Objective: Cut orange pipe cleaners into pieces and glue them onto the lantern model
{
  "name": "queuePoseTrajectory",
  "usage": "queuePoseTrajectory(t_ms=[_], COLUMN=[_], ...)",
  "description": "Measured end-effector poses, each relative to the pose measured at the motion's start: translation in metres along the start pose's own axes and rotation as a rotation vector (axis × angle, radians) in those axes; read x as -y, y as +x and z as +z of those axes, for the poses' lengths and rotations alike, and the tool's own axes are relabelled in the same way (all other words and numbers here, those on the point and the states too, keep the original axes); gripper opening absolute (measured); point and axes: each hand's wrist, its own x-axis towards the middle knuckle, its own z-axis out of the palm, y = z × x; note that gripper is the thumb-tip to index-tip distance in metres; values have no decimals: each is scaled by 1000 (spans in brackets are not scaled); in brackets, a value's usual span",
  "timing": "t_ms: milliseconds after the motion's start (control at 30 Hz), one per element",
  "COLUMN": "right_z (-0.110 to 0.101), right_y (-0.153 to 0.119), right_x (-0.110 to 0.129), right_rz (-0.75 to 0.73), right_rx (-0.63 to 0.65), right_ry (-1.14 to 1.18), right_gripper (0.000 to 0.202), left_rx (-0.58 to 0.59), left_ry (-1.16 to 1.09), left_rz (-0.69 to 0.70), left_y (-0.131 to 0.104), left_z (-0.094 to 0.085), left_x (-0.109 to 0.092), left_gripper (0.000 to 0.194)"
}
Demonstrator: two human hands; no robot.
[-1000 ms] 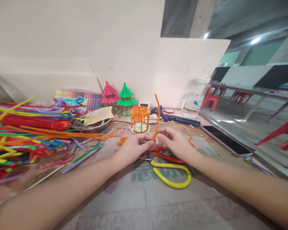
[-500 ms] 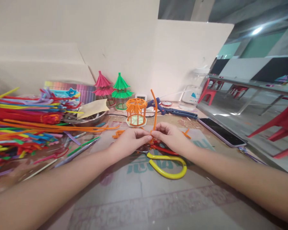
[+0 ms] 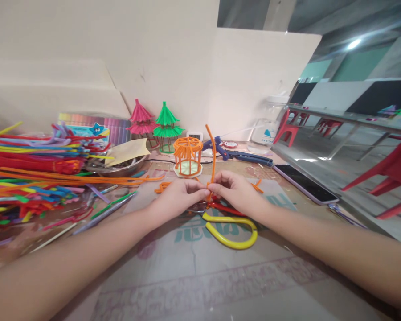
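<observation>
Between my hands an orange pipe cleaner (image 3: 214, 158) stands up, its top bent a little to the left. My left hand (image 3: 183, 196) pinches it low down from one side. From the other side my right hand (image 3: 232, 189) grips it with thumb and forefinger, the fingertips almost meeting. Scissors (image 3: 232, 245) with yellow and red handles lie on the mat just beneath my hands. Short orange pipe cleaner pieces (image 3: 162, 186) lie behind my left hand, partly hidden. Farther back stands a small orange pipe cleaner frame (image 3: 188, 156) on a pale base.
Bundles of coloured pipe cleaners (image 3: 36, 160) heap up on the left, near a metal bowl (image 3: 120, 167). Pink (image 3: 140, 118) and green (image 3: 167, 120) pagoda models stand at the back. A blue glue gun (image 3: 220, 149), a clear bottle (image 3: 267, 127) and a phone (image 3: 304, 183) are at the right.
The view has shifted very slightly. My hands stay in nearly the same pose on the orange pipe cleaner, and nothing has been let go.
</observation>
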Motion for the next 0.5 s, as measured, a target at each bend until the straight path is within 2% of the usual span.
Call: queuePoseTrajectory(t_ms=[233,500], right_z=[-1,-1], right_y=[0,-1], right_x=[-1,1], right_rz=[-1,35], right_rx=[0,38], right_ry=[-43,69], right_gripper=[19,16], left_rx=[-16,-16], left_ry=[-1,0], left_rz=[9,-8], left_y=[0,0], left_z=[2,1], left_x=[1,1], left_gripper=[30,31])
